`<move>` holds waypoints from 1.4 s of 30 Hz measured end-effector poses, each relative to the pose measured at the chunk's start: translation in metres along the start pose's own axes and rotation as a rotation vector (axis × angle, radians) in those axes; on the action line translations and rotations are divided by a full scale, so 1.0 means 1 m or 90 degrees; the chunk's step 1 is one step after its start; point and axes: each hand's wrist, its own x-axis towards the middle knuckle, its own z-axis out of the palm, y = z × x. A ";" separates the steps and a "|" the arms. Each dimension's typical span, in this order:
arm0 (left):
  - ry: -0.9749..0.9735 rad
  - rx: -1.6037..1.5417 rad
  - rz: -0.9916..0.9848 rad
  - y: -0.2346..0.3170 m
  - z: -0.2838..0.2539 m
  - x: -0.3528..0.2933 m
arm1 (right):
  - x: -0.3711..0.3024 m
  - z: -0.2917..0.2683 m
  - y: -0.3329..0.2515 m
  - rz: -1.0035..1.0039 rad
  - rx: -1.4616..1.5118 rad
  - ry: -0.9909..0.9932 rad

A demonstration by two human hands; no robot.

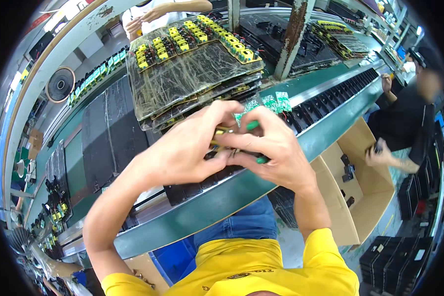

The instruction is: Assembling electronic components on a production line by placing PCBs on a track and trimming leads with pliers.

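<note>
My left hand [190, 145] and my right hand [277, 150] meet in the middle, fingers curled around a small circuit board [221, 134] with yellow parts. My fingers cover most of it, and the rest is blurred. Green finger covers sit on the thumb and a finger of my right hand. Just beyond my fingertips lie several green and white circuit boards [269, 103]. A row of black plastic housings [325, 101] runs along the line below and to the right of my hands.
Stacked black trays [182, 79] carry rows of boards with yellow transformers [182, 45]. A green bench edge [207, 214] runs before me. To the right stands an open cardboard box [330, 197] holding a few black parts, beside a co-worker in black [402, 123]. Another person [158, 15] works opposite.
</note>
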 end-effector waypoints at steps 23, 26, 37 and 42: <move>0.306 -0.205 -0.278 0.043 0.004 -0.155 | -0.027 0.105 -0.090 0.228 0.489 0.079; 0.175 0.003 -0.382 0.024 -0.014 -0.169 | -0.041 0.107 -0.082 0.158 0.077 -0.044; 0.169 0.147 -0.386 -0.036 -0.003 -0.180 | -0.065 0.142 -0.080 0.058 -0.173 -0.119; 0.187 0.112 -0.390 -0.042 0.001 -0.178 | -0.067 0.144 -0.078 0.055 -0.160 -0.111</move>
